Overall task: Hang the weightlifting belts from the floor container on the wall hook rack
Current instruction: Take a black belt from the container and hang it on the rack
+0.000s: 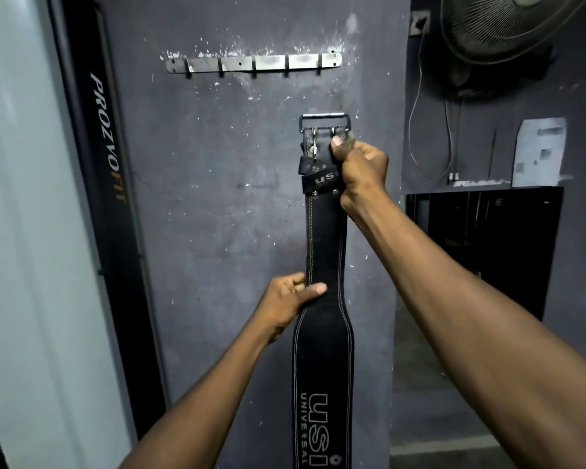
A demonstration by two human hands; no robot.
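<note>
Head view: a black leather weightlifting belt hangs upright between both hands, in front of a scuffed dark grey wall.

The right hand grips the belt's top end. Its fingers curl round the right edge and its thumb presses on the front face, just under the buckle. The buckle is a rectangular metal frame with two prongs, standing directly above this hand. The leather around it is worn and flaked. Beside the right palm sits a keeper loop with pale "USI" lettering, and small rivets lie below that.

The left hand is lower down and pinches the belt's left edge, thumb laid across the front and fingers behind. Between the two hands the strap is narrow, with pale stitching along both edges. Below the left hand it widens into the broad back section, where "USI UNIVERSAL" runs lengthwise in pale print. The belt's lower end passes out of the picture.

A metal hook rack with a row of small hooks is fixed to the wall above and to the left of the right hand, apart from the buckle. To the left of the left hand stands a black post marked "PROZVOFIT". A wall fan is mounted above and to the right of the right hand.
</note>
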